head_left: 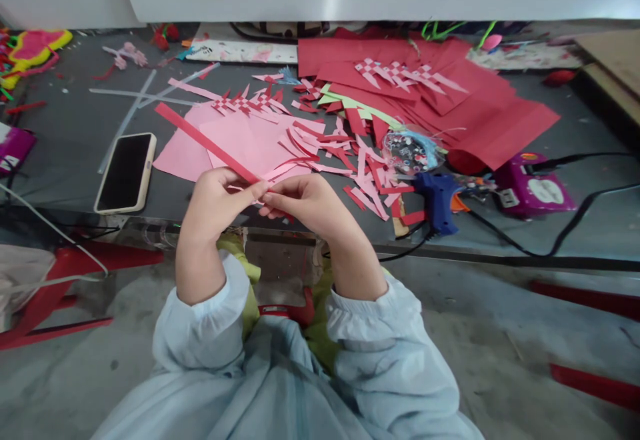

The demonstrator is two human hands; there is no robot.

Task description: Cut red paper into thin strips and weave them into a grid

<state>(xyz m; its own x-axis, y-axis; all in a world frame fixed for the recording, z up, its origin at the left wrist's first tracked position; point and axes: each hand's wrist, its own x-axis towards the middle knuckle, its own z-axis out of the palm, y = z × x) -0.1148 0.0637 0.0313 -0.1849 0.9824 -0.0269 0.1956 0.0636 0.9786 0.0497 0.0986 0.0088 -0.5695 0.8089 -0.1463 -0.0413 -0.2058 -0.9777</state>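
My left hand (219,201) pinches a long red paper strip (205,141) whose free end points up and left. Its fingertips meet those of my right hand (303,201), which is also closed on the strip near its lower end. Just above the right hand, thin pink and red strips curve out, and I cannot tell whether they are held or lie behind. Beneath the hands' far side lie pink paper sheets (240,139). Woven red-and-pink paper pieces (250,103) rest on top of those sheets, and cut paper scraps (367,183) spread to the right.
A phone (126,172) lies left, near clear glue sticks (131,117). Red sheets (425,93) are stacked at the back right. Right of the scraps are a blue glue gun (436,201) with its cord, a clear dish of small beads (413,152) and a purple box (533,187).
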